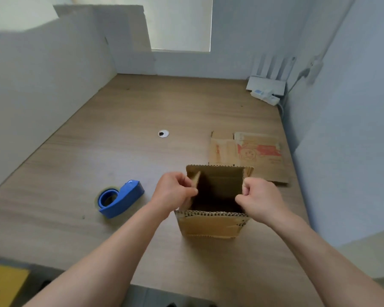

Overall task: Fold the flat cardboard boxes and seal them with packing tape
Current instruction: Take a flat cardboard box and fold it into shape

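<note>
A small brown cardboard box stands upright on the wooden desk, its top open and its inside dark. My left hand pinches the left side flap at the opening. My right hand pinches the right side flap. The near and far flaps stand up. A blue tape dispenser with a roll of clear tape lies on the desk to the left of the box. A flat cardboard box with red print lies behind the open box, to the right.
White partition walls close the desk on the left, back and right. A round cable hole sits mid-desk. A white router and power strip occupy the far right corner. A yellow object shows below the desk's front edge.
</note>
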